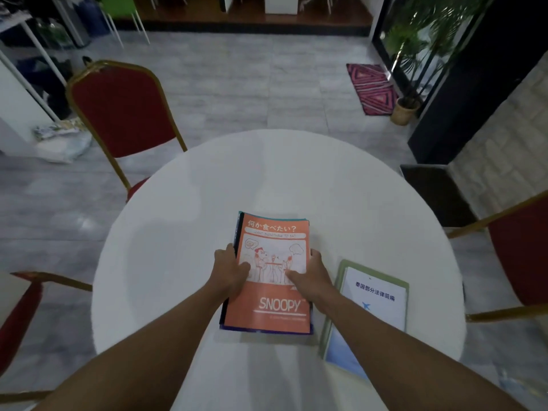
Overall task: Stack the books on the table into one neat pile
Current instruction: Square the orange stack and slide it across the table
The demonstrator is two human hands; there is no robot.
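Observation:
An orange Snoopy book [275,232] lies on top of a pile of books in the middle of the round white table [207,188]. Teal and dark blue edges of lower books show around it. My left hand [229,271] grips the pile's left side, thumb on the orange cover. My right hand [308,274] grips the right side the same way. A green-bordered book [376,295] with a white and blue cover lies flat to the right of the pile, apart from it, partly under my right forearm.
Red chairs with gold frames stand at the back left [124,108], right [522,250] and near left [17,318] of the table. Beyond the table are grey floor tiles, a pink patterned mat [372,87] and a potted plant [404,109].

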